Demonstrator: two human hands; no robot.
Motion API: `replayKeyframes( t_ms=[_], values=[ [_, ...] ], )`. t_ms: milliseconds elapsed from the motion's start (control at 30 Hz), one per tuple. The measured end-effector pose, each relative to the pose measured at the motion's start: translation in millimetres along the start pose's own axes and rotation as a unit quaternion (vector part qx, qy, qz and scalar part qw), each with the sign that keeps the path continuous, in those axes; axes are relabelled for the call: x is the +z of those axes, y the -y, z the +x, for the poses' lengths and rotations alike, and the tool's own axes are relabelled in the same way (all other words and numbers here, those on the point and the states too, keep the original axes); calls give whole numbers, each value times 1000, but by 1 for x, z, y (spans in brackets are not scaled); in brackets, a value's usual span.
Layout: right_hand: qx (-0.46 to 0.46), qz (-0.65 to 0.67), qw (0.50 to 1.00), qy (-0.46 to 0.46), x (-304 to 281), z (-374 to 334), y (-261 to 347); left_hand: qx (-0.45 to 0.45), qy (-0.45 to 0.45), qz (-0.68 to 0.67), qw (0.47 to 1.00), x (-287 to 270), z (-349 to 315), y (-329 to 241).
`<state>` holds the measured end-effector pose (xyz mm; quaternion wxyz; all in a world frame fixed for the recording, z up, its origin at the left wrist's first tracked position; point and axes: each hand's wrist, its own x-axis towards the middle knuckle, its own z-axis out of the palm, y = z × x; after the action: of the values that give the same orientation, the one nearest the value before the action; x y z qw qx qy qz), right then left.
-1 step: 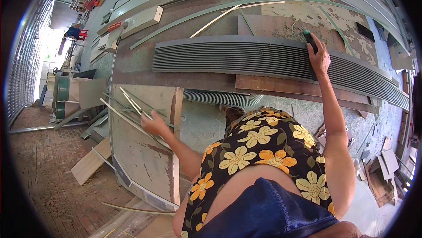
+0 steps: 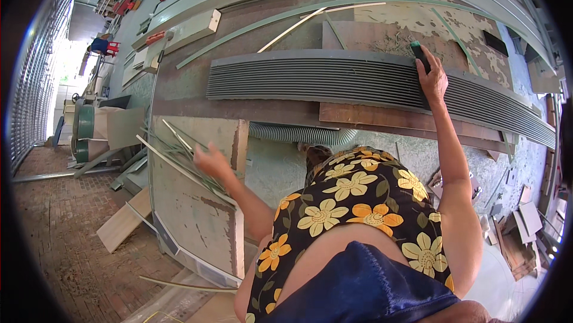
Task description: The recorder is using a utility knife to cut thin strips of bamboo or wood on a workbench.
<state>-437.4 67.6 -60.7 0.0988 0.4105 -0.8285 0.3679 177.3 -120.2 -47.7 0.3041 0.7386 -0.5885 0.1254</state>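
My right hand (image 2: 437, 81) grips a dark block with a green end (image 2: 420, 57), possibly a sanding block. It rests on a long grey panel with lengthwise grooves (image 2: 310, 78), which lies across the workbench. At the lower left, my left hand (image 2: 212, 162) hovers just over a pile of thin green and pale strips (image 2: 179, 156). Its fingers look spread and empty, though blurred. The strips lie on a worn side table (image 2: 197, 227) with a flaking surface.
Behind the panel, long green and pale strips (image 2: 292, 29) and shavings (image 2: 399, 41) lie on the workbench (image 2: 262, 4). Wooden box lengths (image 2: 194, 31) lie at the back left. A ribbed hose (image 2: 301, 133) runs beneath the bench. Boards (image 2: 122, 218) lie on the brick floor.
My left hand has shifted slightly right, away from the pale strips, and its fingers have spread. Those strips have settled onto the pile. My right hand, the block and the grooved panel look unchanged.
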Motion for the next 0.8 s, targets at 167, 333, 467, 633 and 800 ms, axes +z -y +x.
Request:
replayKeyframes(
  t_ms=[167,333,467,633,800],
  values=[
    [9,3,1000,-7,-6,-1,12,185,65,-229,953,59,30,-139],
    [39,20,998,-41,-16,-8,6,311,154,-198,917,107,51,-242],
    [70,36,997,-20,-10,-4,22,292,270,5,917,158,82,-250],
    [70,15,997,-38,-16,-8,13,307,313,79,895,167,94,-291],
    [78,12,996,-30,-18,-9,16,360,354,170,846,179,102,-307]
  ],
)
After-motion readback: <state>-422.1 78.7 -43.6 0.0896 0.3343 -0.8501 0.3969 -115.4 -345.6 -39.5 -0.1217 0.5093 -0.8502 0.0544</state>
